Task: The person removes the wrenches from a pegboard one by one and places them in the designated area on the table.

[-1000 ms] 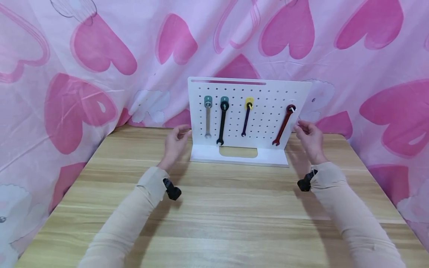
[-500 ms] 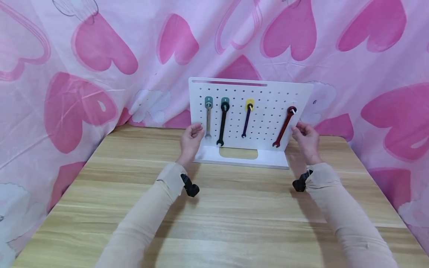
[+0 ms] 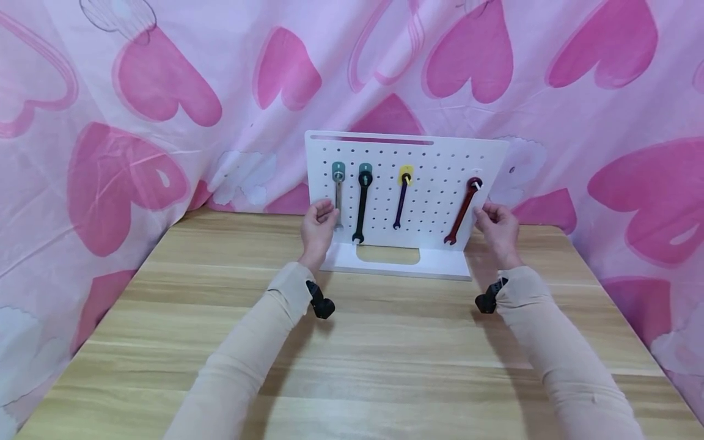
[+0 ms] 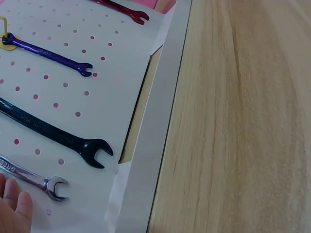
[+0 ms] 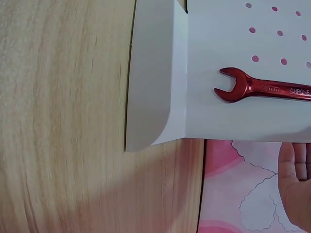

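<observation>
A white pegboard (image 3: 434, 214) stands upright on its flat foot at the back of the table. From its pegs hang a silver wrench (image 4: 34, 177), a black wrench (image 3: 361, 211), a smaller purple wrench (image 3: 401, 205) and a red wrench (image 3: 461, 214). My left hand (image 3: 318, 229) is in front of the board's left edge, its loosely bent fingers beside the silver wrench; contact cannot be told. At the right edge of the board is my right hand (image 3: 499, 231), thumb near the edge and fingers relaxed. The right wrist view shows its palm just past that edge.
The wooden table (image 3: 396, 354) stretches in front of the board. A pink heart-patterned curtain (image 3: 236, 165) hangs close behind it and along both sides. Green and yellow hook plates (image 3: 406, 174) hold some of the wrenches. The board's foot has a cut-out slot.
My left hand has moved right, from outside the board's left edge to in front of it beside the silver wrench. My right hand has shifted slightly left. The wrenches still hang in place.
</observation>
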`<state>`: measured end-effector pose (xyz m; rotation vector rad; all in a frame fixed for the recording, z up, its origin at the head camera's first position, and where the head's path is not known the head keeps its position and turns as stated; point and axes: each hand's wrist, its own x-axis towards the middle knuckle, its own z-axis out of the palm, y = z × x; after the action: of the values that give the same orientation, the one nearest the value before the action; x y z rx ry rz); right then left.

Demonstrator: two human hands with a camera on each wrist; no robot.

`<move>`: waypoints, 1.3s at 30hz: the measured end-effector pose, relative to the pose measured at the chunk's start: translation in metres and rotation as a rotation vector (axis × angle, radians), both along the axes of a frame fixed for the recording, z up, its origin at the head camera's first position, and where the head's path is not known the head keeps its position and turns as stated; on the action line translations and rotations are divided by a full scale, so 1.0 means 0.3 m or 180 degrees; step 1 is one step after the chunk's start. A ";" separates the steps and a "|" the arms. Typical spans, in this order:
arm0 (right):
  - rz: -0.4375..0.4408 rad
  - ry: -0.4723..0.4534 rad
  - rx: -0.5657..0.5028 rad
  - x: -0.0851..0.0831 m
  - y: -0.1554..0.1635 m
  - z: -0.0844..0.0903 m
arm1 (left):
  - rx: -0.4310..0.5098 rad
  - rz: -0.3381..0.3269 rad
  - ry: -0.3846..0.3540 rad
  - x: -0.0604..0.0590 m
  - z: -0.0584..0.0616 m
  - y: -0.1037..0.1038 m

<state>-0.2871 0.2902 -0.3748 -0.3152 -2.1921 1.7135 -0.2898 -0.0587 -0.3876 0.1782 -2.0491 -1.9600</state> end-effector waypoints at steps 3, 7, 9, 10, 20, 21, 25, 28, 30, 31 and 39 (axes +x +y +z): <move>-0.0070 0.0017 -0.0018 -0.007 -0.001 -0.007 | 0.0014 0.0033 0.0041 -0.006 0.000 0.009; -0.0114 0.0076 -0.0085 -0.017 -0.003 -0.013 | 0.0036 0.0086 0.0156 -0.010 -0.001 0.024; -0.0110 0.0079 -0.0157 -0.018 -0.005 -0.013 | 0.0026 0.0124 0.0208 -0.013 -0.003 0.031; -0.0110 0.0082 -0.0201 -0.018 -0.006 -0.014 | 0.0006 0.0152 0.0223 -0.014 -0.005 0.035; -0.0102 0.0093 -0.0439 -0.021 -0.009 -0.015 | -0.0044 0.0415 0.0222 -0.032 -0.019 0.070; -0.0095 0.0096 -0.0466 -0.021 -0.010 -0.014 | -0.0078 0.0457 0.0212 -0.033 -0.019 0.073; -0.0045 0.0064 -0.0598 -0.015 -0.016 -0.003 | -0.0281 0.0638 0.0131 -0.039 -0.018 0.085; 0.0024 0.0079 -0.0712 -0.006 -0.022 0.009 | -0.0425 0.0767 0.0083 -0.043 -0.018 0.091; 0.0058 0.0088 -0.0745 -0.003 -0.022 0.013 | -0.0476 0.0819 0.0073 -0.045 -0.019 0.093; 0.0072 0.0085 -0.0726 -0.002 -0.021 0.013 | -0.0497 0.0837 0.0067 -0.047 -0.020 0.094; 0.0117 0.0130 -0.0672 -0.019 -0.001 -0.016 | -0.0630 0.0852 0.0063 -0.046 -0.023 0.099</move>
<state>-0.2928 0.2899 -0.3796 -0.2904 -2.0033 1.9584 -0.3036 -0.0290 -0.3946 0.3663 -2.0694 -1.5862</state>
